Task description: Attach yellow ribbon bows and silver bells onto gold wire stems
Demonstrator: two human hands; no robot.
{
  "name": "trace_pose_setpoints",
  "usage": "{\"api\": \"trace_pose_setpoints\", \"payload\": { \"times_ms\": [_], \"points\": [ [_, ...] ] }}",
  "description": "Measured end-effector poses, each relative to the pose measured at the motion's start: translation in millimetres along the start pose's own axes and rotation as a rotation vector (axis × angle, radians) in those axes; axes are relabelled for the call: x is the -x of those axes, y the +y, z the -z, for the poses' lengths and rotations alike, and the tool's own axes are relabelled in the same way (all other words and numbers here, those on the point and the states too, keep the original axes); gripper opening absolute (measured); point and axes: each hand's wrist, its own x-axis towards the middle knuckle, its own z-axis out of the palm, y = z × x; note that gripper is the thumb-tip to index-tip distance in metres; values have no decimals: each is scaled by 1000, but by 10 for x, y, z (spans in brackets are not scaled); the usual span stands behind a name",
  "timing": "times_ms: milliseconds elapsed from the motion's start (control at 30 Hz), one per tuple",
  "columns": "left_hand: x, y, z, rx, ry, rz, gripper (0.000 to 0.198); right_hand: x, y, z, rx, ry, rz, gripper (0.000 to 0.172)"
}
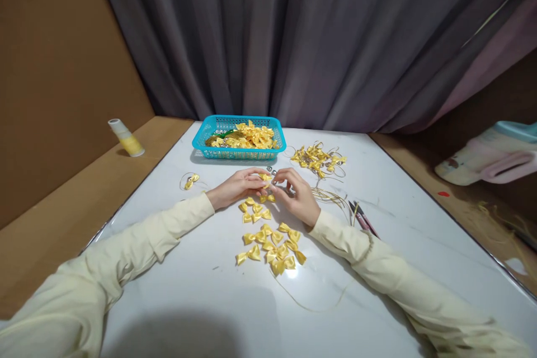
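My left hand (240, 187) is closed, its fingertips pinching a small yellow satin bow (265, 177) over the middle of the table. Just to the right, my right hand (296, 196) has its thumb and forefinger curled beside the bow; what they hold, if anything, is too small to make out. Small silver bells (274, 172) lie between and behind the hands. Loose yellow bows (274, 245) are spread below them. A thin gold cord (302, 306) curves from the bows towards the front. Further gold cords (331, 197) lie right of my right hand.
A blue basket (239, 154) of bows and cords stands at the back. Corded bows (318, 158) are piled back right; another (192, 181) lies left. Scissors (364, 220) lie near my right sleeve. A thread spool (126, 137) stands left, a lidded tumbler (482, 154) right.
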Motion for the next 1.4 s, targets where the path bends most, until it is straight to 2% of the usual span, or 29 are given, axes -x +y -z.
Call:
{"api": "trace_pose_setpoints", "payload": {
  "times_ms": [100, 333, 567, 767, 900, 1000, 1133, 1233, 1300, 1400],
  "points": [
    [-12, -35, 5, -2, 54, -19, 34, -2, 16, -29, 30, -14, -43, 14],
    [-6, -30, -29, 15, 22, -8, 38, 5, 99, -71, 68, -51, -20, 10],
    [-25, -12, -4, 26, -8, -4, 28, 5, 82, -50, 96, -36, 45, 9],
    [-49, -62, 53, 23, 21, 2, 27, -1, 81, -56, 80, -63, 77, 4],
    [-22, -63, 32, -14, 20, -3, 30, 2, 92, -69, 117, -92, 70, 9],
    [18, -12, 11, -302, -11, -82, 26, 7, 85, -66, 121, -84, 73, 9],
    [75, 138, 17, -882, -25, -400, 22, 18, 74, -50, 84, -115, 80, 7],
    [98, 239, 40, -1283, -86, -576, 18, 29, 78, -47, 80, -137, 70, 8],
    [102, 279, 54, -1469, -143, -637, 15, 36, 83, -51, 87, -140, 65, 8],
    [105, 311, 62, -1609, -201, -665, 12, 39, 82, -58, 96, -160, 70, 8]
  ]
}}
